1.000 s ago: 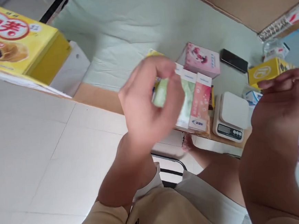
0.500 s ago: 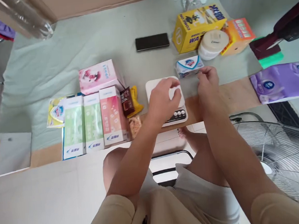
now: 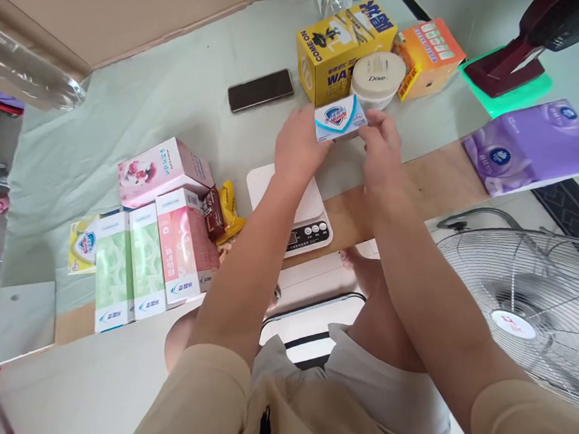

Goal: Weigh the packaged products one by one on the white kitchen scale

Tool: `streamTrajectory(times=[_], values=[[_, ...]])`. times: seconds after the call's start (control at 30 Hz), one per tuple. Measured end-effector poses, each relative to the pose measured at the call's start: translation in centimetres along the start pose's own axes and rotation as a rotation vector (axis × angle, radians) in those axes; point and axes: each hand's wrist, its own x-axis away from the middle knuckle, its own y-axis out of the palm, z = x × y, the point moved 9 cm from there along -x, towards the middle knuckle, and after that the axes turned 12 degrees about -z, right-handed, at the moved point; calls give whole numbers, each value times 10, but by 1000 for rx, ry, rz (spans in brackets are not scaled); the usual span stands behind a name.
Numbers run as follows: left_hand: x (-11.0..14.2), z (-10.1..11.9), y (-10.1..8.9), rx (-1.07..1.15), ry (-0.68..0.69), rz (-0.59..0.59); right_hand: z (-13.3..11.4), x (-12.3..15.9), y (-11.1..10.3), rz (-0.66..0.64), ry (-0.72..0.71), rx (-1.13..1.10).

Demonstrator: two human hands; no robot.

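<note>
Between left hand [image 3: 301, 146] and right hand [image 3: 381, 146], the white-and-blue Safeguard box [image 3: 340, 118].

Near the kitchen scale [image 3: 306, 205], both hands hold a soap box [image 3: 340, 118] (white and blue). A phone [image 3: 260, 90] lies beyond the scale.

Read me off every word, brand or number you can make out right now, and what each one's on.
"Safeguard": white box between the left hand and right hand
"Dove": round tub
"COME ON": yellow box
"WA", the rest hidden or unclear: same box, side
"COA", rest unclear: brown packet
Too small or blurred: scale labels, fan badge, small print on the purple pack.
</note>
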Motion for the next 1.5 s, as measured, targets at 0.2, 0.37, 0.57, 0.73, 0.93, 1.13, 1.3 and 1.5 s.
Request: streamTrajectory(times=[0.2,0.37,0.57,0.73,0.93,1.13,1.3,1.5], values=[[117,19,-64,-66,-39,136,-56,43,37,-206,-136,-29],[186,5,-61,-140,-322,175,-81,86,86,-458,-167,61],[207,-3,-63,-96,-371,186,-79,94,72,-342,-184,148],[206,-10,-59,-63,-353,123,-71,95,66,-278,-160,194],[212,-6,-73,35,-268,181,-98,107,82,-291,-396,14],[301,8,-187,92,-135,562,-124,137,105,-177,-678,-172],[391,-47,-267,179,-205,812,-139,173,160,-283,-781,-170],[454,-129,-293,319,-541,890,-151,205,205,-312,-875,-128]])
